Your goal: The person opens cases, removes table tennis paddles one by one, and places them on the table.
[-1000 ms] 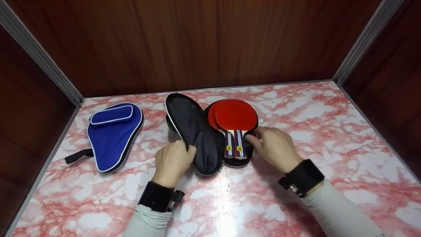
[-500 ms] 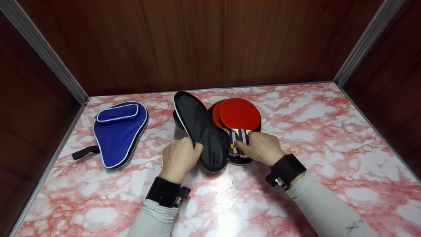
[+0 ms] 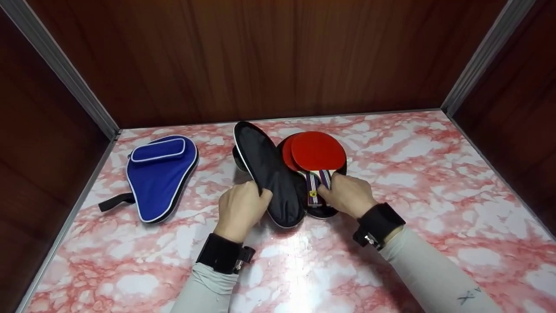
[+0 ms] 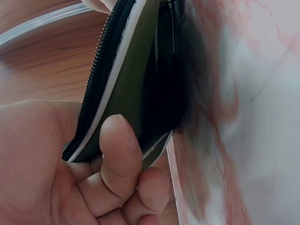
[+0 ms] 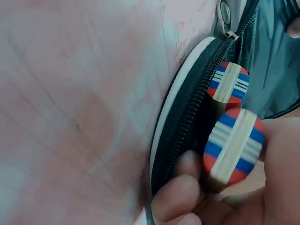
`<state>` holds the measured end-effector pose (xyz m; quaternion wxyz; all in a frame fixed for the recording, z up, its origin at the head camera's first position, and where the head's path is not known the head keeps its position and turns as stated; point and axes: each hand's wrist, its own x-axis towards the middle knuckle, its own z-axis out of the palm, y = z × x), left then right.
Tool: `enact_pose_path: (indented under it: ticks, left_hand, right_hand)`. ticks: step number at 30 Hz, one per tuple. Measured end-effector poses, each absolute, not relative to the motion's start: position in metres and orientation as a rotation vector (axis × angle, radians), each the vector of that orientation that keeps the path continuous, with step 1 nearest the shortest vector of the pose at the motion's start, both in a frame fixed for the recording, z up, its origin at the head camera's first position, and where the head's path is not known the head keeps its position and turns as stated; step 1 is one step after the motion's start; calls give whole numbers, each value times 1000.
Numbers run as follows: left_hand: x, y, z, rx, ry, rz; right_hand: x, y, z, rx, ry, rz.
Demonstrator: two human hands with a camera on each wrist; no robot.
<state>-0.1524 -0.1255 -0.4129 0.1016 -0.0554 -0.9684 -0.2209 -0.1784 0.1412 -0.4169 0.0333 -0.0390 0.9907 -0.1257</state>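
Observation:
An unzipped table tennis paddle case (image 3: 271,174) lies in mid-table, its black-lined flap raised and leaning left. My left hand (image 3: 243,206) pinches the flap's edge; in the left wrist view its zipper and olive-green outer cloth (image 4: 124,89) show between thumb and fingers. Two red paddles overlap in the case's right half. Curled round the handle of the upper, right-hand paddle (image 3: 319,150) is my right hand (image 3: 349,195). The lower paddle (image 3: 287,153) lies partly beneath it, its striped handle (image 3: 313,189) beside my thumb. The right wrist view shows both handle ends (image 5: 234,147) above the zipper edge.
A blue paddle case (image 3: 158,182) with white piping and a front pocket lies at the left, its black strap (image 3: 116,202) pointing left. Brown wood-grain panels (image 3: 278,56) wall the back and both sides of the pink-and-white marbled table (image 3: 434,174).
My right hand has moved left from the case's right edge onto the paddle handles, and now grips the right-hand one. My left hand keeps its hold on the flap.

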Motion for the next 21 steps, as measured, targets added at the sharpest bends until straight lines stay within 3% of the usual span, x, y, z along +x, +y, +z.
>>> enact_pose_path:
  ticks: [21]
  left_hand:
    - [-154, -129, -414, -154, -2887, -645]
  right_hand:
    - [-180, 187, -410, -211, 3136, -465]
